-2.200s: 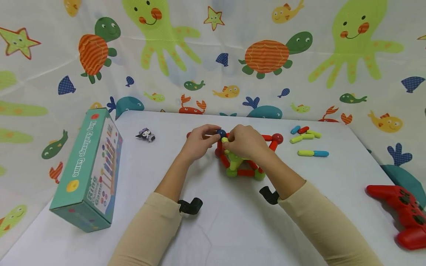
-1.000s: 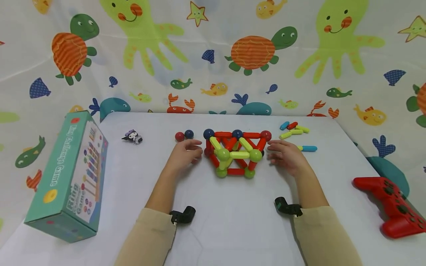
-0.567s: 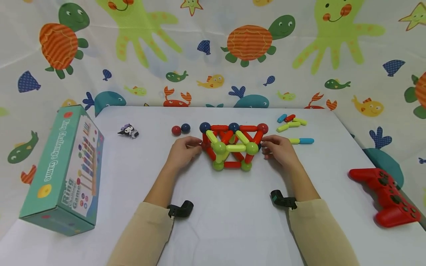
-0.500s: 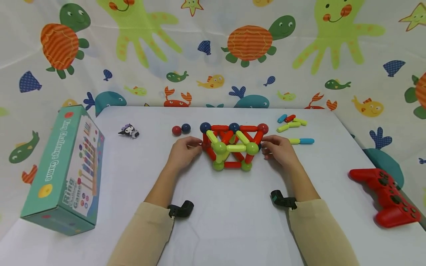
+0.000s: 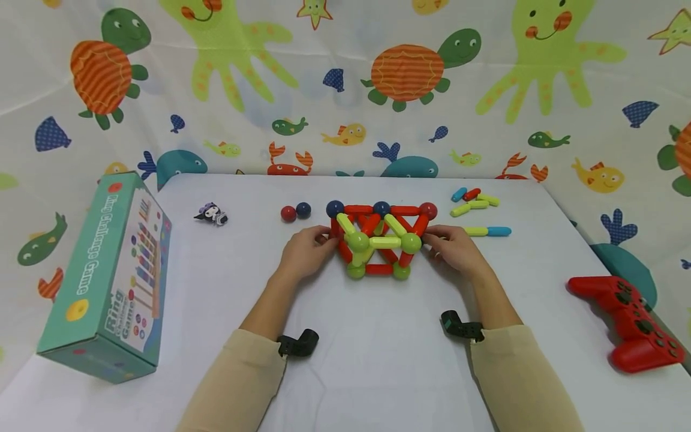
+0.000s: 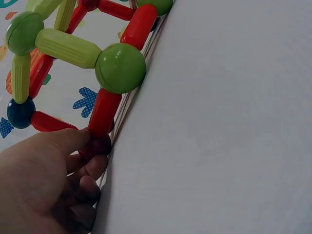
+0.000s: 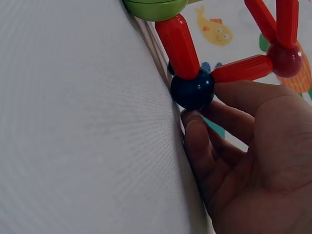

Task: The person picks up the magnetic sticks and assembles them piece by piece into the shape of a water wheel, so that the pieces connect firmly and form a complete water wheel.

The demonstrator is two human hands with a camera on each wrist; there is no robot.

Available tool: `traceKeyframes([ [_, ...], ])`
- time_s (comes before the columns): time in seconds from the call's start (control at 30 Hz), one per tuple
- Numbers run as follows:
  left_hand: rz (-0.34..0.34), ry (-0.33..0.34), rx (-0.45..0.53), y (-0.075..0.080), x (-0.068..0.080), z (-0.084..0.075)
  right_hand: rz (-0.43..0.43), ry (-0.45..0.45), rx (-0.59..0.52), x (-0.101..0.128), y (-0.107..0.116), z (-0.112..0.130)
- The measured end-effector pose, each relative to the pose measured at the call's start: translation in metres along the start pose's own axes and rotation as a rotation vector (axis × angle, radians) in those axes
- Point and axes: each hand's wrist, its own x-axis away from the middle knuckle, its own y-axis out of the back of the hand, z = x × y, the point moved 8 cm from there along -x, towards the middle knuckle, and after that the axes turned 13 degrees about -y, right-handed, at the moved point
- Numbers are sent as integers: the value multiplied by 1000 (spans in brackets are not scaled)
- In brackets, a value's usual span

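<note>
A structure of red and lime rods joined by green, blue and red balls (image 5: 378,242) stands mid-table. My left hand (image 5: 315,243) is at its left end and my right hand (image 5: 439,240) at its right end. In the left wrist view my left hand (image 6: 58,161) curls its fingers round the dark red bottom ball (image 6: 97,145). In the right wrist view my right hand (image 7: 214,112) pinches the dark blue bottom ball (image 7: 192,90) where red rods meet. Both wrists rest low on the white table (image 5: 367,360).
A teal game box (image 5: 108,282) lies at the left, a red game controller (image 5: 626,321) at the right edge. A small figurine (image 5: 212,213) and two loose balls (image 5: 296,212) sit behind my left hand. Loose rods (image 5: 477,203) lie at the back right.
My hands left the top of the structure, drew apart to either side, then closed in and took hold of its two ends. The structure stays where it was.
</note>
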Motion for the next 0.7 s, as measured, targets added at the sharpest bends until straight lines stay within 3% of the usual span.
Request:
traceKeyframes([
  [0.33,-16,3,-25,-1,2,-1,34,19,77,1,-2,0],
  [0.7,-49,-24,-36,-1,3,-4,59,32,69,5,-4,0],
])
